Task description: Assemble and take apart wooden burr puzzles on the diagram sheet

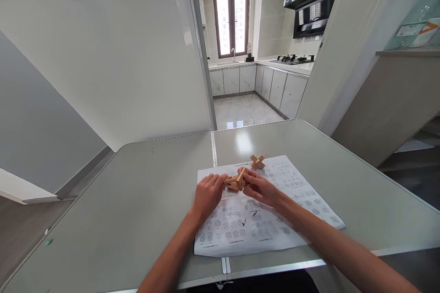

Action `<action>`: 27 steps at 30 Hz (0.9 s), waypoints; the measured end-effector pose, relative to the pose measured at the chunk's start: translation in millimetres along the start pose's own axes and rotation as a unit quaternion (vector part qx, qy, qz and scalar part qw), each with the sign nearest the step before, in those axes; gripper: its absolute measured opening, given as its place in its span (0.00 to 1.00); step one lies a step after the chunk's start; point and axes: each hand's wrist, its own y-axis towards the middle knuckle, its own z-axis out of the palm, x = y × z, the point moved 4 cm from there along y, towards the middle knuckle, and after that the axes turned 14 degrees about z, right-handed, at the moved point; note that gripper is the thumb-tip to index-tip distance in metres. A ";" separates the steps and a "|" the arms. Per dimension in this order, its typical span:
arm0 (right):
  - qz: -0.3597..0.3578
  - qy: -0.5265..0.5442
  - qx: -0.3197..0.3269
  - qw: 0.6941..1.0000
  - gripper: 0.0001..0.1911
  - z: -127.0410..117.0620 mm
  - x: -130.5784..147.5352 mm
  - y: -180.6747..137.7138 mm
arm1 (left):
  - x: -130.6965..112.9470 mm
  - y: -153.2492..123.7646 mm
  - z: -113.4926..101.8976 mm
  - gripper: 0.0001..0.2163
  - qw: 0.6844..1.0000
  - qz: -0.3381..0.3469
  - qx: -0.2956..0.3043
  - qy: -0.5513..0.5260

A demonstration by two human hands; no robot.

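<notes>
My left hand (209, 193) is closed, its fingertips pinching the end of a slim wooden puzzle piece (229, 179). My right hand (260, 187) grips an upright wooden block (241, 179) with a small dark hole or notch in it. The two pieces meet between my hands; whether they are joined I cannot tell. Just below them shows another notched wooden piece (233, 187), partly covered. Beyond my right hand, a cross-shaped wooden puzzle (257, 161) rests at the far edge of a printed paper sheet (237, 248).
The sheet carries rows of small diagrams and lies across the seam of a grey folding table (154, 201). A white wall (137, 55) rises behind the table at left. Past a doorway is a kitchen with cabinets (239, 79) and a gas stove (294, 59).
</notes>
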 end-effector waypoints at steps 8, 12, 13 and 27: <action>-0.005 -0.039 -0.043 0.998 0.18 -12.2 -5.8 2.9 | -1.4 -0.2 -0.1 0.09 1.000 0.000 -0.017 -0.002; -0.004 -0.046 -0.045 0.998 0.19 -10.7 -7.9 3.5 | 1.8 -1.6 2.0 0.08 1.000 -0.009 -0.014 -0.002; -0.003 -0.050 -0.042 0.998 0.19 -9.4 -8.0 3.1 | 2.4 -1.9 2.1 0.09 1.000 -0.008 -0.014 0.002; -0.026 -0.072 0.007 0.997 0.24 -0.9 -3.0 -5.8 | 24.1 -10.4 0.4 0.11 0.998 -0.041 -0.032 0.038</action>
